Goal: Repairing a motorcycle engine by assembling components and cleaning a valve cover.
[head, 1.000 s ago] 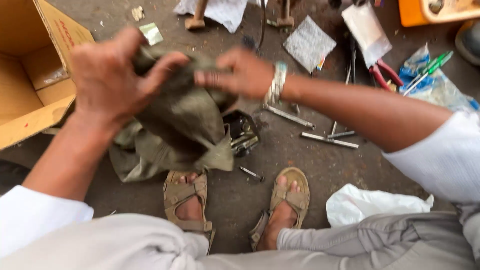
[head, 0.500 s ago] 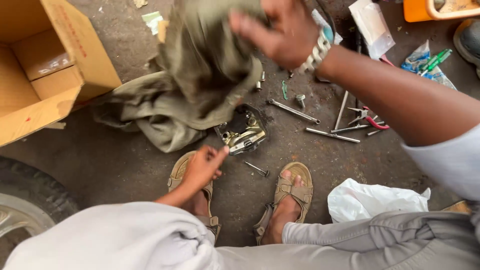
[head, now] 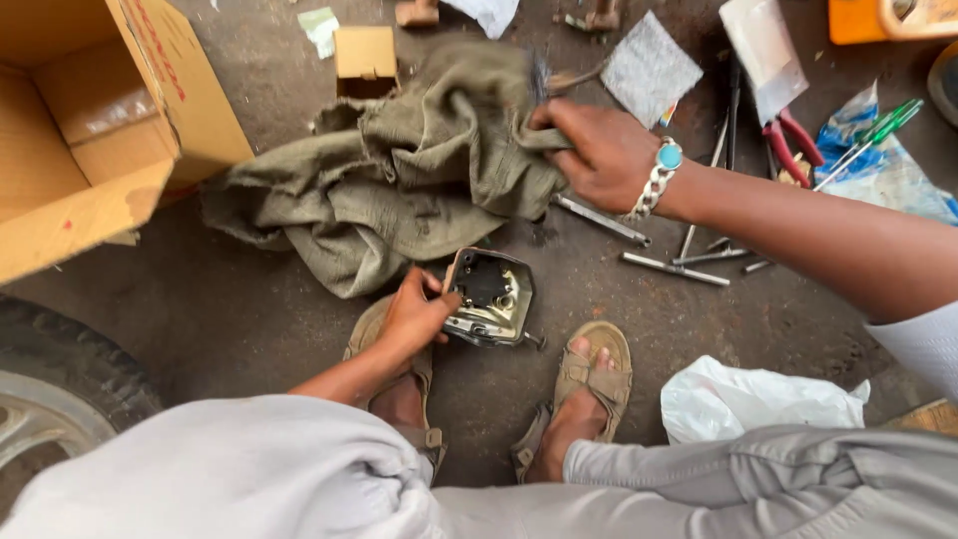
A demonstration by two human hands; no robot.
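Observation:
My left hand (head: 411,319) grips the left edge of a small metal engine part (head: 489,296), a dirty open casing with a dark inside, held just above the ground in front of my sandalled feet. My right hand (head: 599,152), with a bracelet on its wrist, clutches the right edge of an olive-green cloth (head: 399,185). The cloth lies crumpled on the ground beyond the part, touching or just overlapping its upper left corner.
An open cardboard box (head: 90,130) stands at the left, a tyre (head: 60,369) at the lower left. Metal rods and bolts (head: 669,265), red-handled pliers (head: 793,145), green screwdrivers (head: 873,130), sandpaper (head: 649,70) and a white plastic bag (head: 758,399) lie at the right.
The cloth, held up in both hands a second ago, has come down onto the ground. My left hand let go of it, moved down and took hold of the metal part.

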